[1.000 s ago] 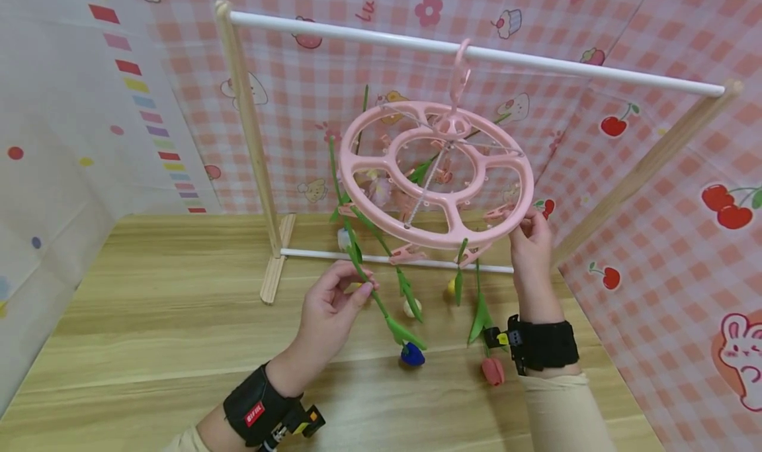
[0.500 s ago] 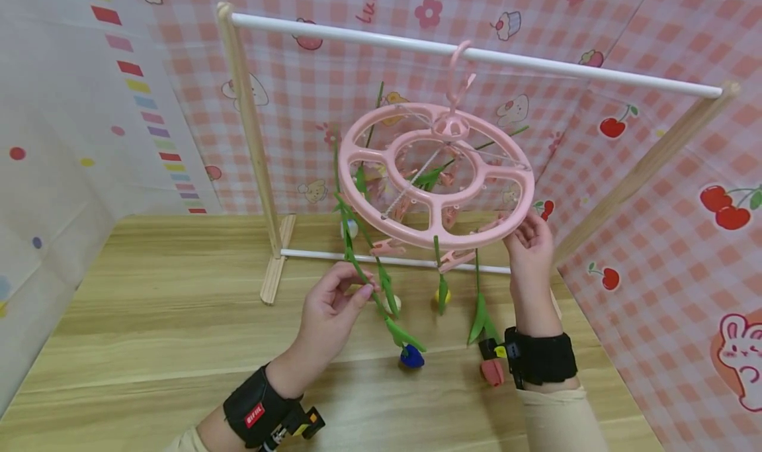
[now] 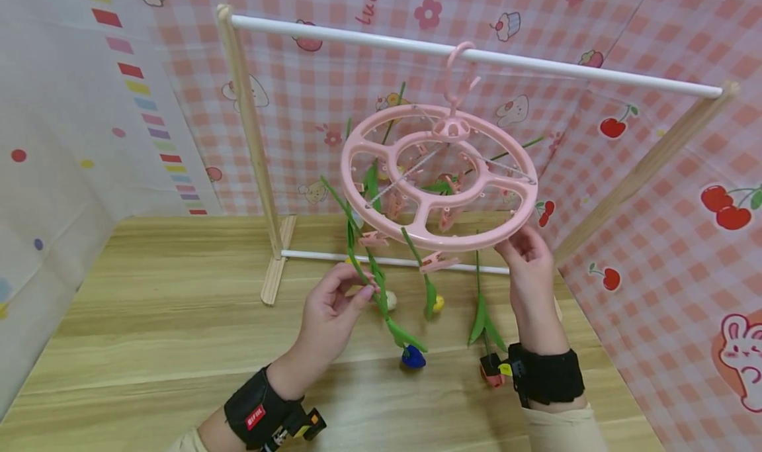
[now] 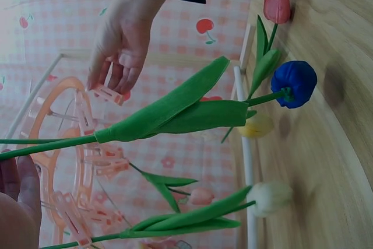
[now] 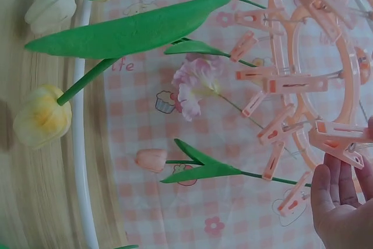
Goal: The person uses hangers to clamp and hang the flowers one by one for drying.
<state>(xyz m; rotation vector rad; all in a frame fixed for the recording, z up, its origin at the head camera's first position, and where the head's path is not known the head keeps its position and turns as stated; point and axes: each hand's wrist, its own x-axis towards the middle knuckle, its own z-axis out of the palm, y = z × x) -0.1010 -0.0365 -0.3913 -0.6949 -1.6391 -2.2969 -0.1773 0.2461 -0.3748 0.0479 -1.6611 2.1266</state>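
Observation:
My left hand pinches the green stem of a blue artificial tulip between thumb and fingers, its bloom pointing down towards the table. A pink round clip hanger hangs by its hook from the white bar. At its right rim, my right hand holds a pink clothespin with curled fingers; the rim partly covers the fingertips in the head view. Other clips hold tulips by their stems, among them a white one, a yellow one and a pale pink one. A pink-purple ruffled flower hangs there too.
A wooden-legged rack with a white top bar and a low white bar stands on the wooden table. A red tulip is low at the right, partly behind my right wrist camera. Checked cloth lines the back.
The hanger has turned: its front clips and flowers shift left, the rear stems right. My right hand has come slightly nearer along the rim. My left hand stays nearly still with the blue tulip.

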